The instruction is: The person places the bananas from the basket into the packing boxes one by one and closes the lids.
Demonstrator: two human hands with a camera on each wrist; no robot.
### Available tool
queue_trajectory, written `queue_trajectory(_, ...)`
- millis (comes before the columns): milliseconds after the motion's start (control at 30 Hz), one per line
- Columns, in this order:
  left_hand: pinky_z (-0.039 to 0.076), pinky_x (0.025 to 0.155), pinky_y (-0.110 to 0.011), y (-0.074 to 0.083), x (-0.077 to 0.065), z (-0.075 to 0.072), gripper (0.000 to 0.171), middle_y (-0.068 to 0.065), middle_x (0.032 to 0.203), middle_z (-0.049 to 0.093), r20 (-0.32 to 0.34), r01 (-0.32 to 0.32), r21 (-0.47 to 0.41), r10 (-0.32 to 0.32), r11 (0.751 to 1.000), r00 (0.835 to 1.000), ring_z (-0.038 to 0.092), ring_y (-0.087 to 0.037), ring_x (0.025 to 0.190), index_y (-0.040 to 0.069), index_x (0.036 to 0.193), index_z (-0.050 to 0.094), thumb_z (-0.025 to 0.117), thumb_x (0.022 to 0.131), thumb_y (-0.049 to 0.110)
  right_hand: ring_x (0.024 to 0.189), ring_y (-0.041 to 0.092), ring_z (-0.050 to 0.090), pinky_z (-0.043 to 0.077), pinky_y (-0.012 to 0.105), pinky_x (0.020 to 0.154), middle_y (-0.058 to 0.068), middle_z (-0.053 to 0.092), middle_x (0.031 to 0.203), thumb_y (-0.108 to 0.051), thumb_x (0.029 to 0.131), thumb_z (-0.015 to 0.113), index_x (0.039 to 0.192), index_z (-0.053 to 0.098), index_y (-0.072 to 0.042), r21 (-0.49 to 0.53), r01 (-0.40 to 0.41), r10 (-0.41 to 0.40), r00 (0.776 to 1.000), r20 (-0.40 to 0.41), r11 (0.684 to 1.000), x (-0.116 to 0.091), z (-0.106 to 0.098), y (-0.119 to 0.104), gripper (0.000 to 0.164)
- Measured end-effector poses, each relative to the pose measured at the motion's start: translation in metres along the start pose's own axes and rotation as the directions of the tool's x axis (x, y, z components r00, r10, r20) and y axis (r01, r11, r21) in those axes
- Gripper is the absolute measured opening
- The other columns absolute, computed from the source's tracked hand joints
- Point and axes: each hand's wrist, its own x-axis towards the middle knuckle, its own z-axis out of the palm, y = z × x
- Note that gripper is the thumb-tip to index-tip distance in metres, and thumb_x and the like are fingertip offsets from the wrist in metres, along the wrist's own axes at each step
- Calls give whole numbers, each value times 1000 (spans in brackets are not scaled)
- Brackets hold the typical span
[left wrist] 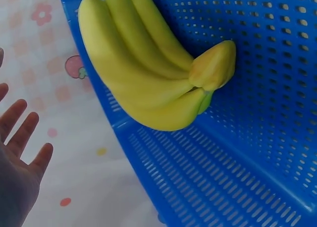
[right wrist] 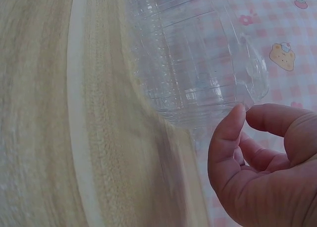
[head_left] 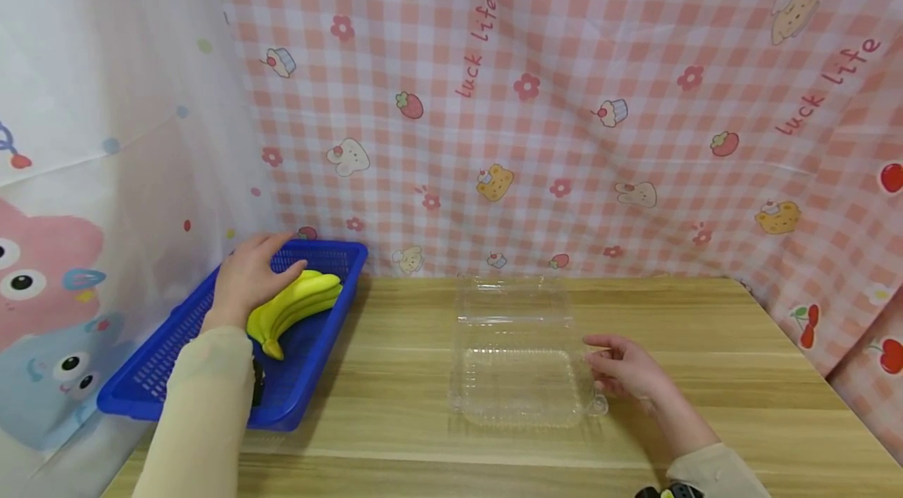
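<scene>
The left hand [head_left: 248, 278] has its fingers spread, holding nothing, over the edge of the blue basket [head_left: 317, 363] — just beside the yellow bananas [head_left: 299, 310] lying inside. The right hand [head_left: 629, 366] bends thumb and forefinger close together at the clear container [head_left: 518, 388], open on the table [head_left: 395, 396] — whether they pinch its edge I cannot tell

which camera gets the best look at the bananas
The left wrist view: the bananas appear largest there, with nothing in front of them. The head view shows them smaller in the basket, partly covered by the left hand. The right wrist view shows none.
</scene>
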Motion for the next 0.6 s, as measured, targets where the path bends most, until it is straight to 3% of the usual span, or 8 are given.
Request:
queue_trajectory(200,33,101,-68,-7,2,13,64,-27,139,49,-10,-24,31,24,999,1000,43,-50,124,4,143,50,65,93,41,71,10,54,53,22,61,5,54,90,-2,100,53,142,32,17,12,8,-8,1000,0,1000,1,-1,1,51)
queue_trajectory(600,29,103,-70,-11,2,29,70,-27,145,43,57,35,74,-39,997,998,38,-51,129,6,147,46,63,92,47,72,10,55,53,22,62,5,55,91,-4,100,54,143,31,16,13,1,-1,1000,0,1000,0,-1,2,52)
